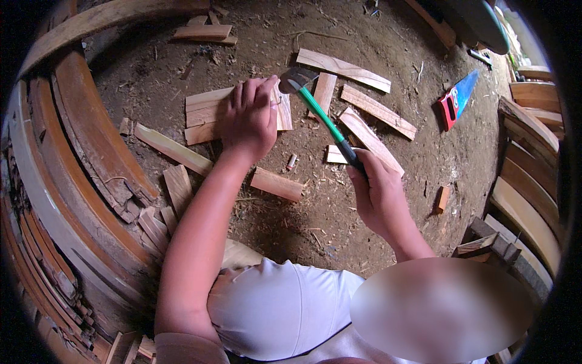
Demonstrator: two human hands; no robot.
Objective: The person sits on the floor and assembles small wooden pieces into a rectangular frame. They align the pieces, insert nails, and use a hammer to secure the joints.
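My right hand (382, 197) is wrapped round the black grip of a hammer (321, 112) with a green shaft. The hammer's metal head is up beside the fingertips of my left hand (250, 118). That hand is over several short wooden boards (203, 115) laid side by side on the ground, its fingers bent and drawn together. A thin dark bit shows by its fingertips, too small to name. My left palm hides the middle of the boards.
Loose wooden slats (379, 112) lie right of the boards. Farther right is a handsaw (458, 100) with a red handle. A small cylinder (291, 162) and a short wooden piece (277, 184) lie nearer me. Long planks (91, 127) are stacked left, more timber (527, 182) right.
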